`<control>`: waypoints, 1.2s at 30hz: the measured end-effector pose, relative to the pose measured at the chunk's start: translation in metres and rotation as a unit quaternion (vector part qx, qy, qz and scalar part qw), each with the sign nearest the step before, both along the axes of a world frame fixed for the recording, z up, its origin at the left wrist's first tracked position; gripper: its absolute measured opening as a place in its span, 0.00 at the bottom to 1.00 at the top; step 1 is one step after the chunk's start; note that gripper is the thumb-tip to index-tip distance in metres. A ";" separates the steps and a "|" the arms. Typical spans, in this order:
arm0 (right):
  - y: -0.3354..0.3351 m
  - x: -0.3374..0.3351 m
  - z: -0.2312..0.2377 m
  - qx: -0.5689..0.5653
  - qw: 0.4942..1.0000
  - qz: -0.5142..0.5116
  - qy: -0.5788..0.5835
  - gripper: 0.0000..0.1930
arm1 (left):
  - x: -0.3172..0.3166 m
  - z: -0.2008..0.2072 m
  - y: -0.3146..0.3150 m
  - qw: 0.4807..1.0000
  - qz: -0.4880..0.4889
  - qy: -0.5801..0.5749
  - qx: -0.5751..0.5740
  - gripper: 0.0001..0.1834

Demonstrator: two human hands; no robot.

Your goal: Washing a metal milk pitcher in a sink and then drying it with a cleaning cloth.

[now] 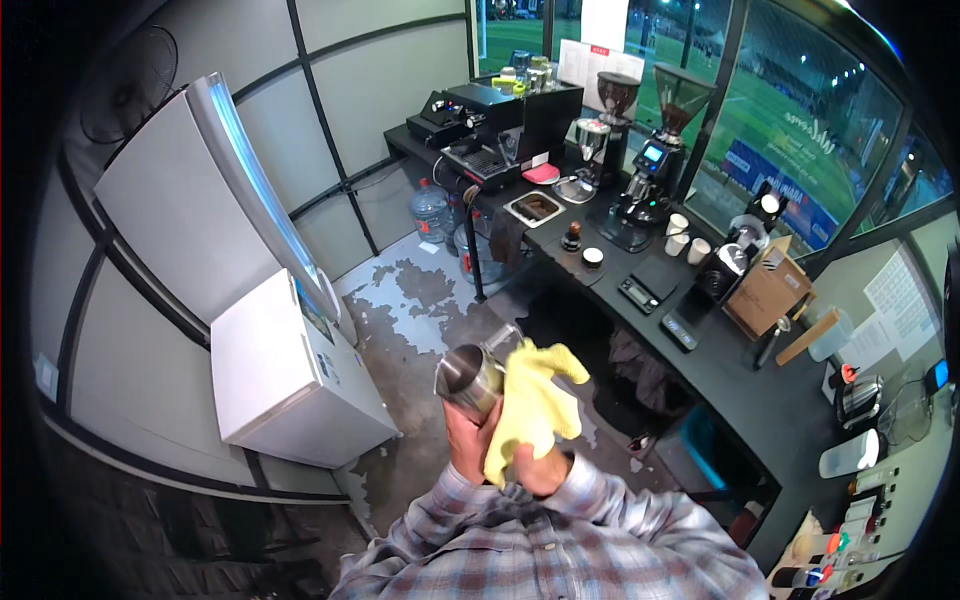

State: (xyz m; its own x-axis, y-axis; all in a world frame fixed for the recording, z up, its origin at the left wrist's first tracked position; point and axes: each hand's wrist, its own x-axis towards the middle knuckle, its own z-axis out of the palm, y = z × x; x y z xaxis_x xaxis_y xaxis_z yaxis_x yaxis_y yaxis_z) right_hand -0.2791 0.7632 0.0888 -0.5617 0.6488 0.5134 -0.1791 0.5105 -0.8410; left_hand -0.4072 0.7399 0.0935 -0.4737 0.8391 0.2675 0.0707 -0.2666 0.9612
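In front of my chest, my left hand is closed around the lower part of a stainless steel milk pitcher. The pitcher is tilted, its dark mouth faces up and to the left, and its handle side points away from me. My right hand grips a yellow cloth, which hangs loosely against the pitcher's right side. Part of the pitcher and most of my right fingers are hidden behind the cloth.
A black counter runs along the right, bearing an espresso machine, coffee grinders, scales, paper cups and a cardboard box. At left stand a tall fridge and a low white freezer. Large water bottles sit on the floor.
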 end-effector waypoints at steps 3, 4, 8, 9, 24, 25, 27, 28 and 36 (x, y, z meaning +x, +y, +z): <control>0.060 -0.037 0.018 0.013 0.992 -0.108 -0.063 0.23 | -0.035 0.017 0.027 0.999 -0.024 0.039 -0.013 0.28; 0.075 -0.041 0.028 -0.053 0.983 -0.022 -0.174 0.22 | -0.049 0.018 0.038 0.997 -0.007 0.071 -0.012 0.30; 0.084 -0.097 0.021 0.110 0.992 -0.023 -0.062 0.30 | -0.093 0.025 0.084 0.967 -0.127 -0.218 0.023 0.24; 0.084 -0.111 0.031 0.099 0.993 -0.010 -0.061 0.33 | -0.091 0.040 0.085 0.958 -0.105 -0.242 0.113 0.21; 0.372 -0.176 0.018 0.241 0.957 0.007 -0.160 0.33 | -0.189 -0.033 0.287 0.942 0.051 0.222 -0.246 0.37; 0.393 -0.182 0.021 0.238 0.958 0.007 -0.159 0.32 | -0.196 -0.027 0.303 0.934 0.069 0.304 -0.173 0.40; 0.440 -0.200 0.031 0.227 0.933 0.140 -0.242 0.30 | -0.208 -0.009 0.317 0.909 0.114 0.385 -0.113 0.43; 0.462 -0.209 0.047 0.239 0.890 0.227 -0.315 0.29 | -0.214 0.003 0.320 0.911 0.087 0.378 -0.143 0.43; 0.529 -0.325 0.013 0.230 0.801 0.501 -0.234 0.24 | -0.291 0.014 0.357 0.856 0.113 0.476 -0.169 0.44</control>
State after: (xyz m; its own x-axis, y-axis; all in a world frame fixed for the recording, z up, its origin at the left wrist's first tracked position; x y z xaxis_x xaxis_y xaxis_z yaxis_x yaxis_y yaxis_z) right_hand -0.6038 1.2925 0.1021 -0.8828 -0.4453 0.1493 -0.4124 0.5828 -0.7002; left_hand -0.6985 1.0972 0.1075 -0.3361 0.8605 0.3828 0.8773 0.1382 0.4597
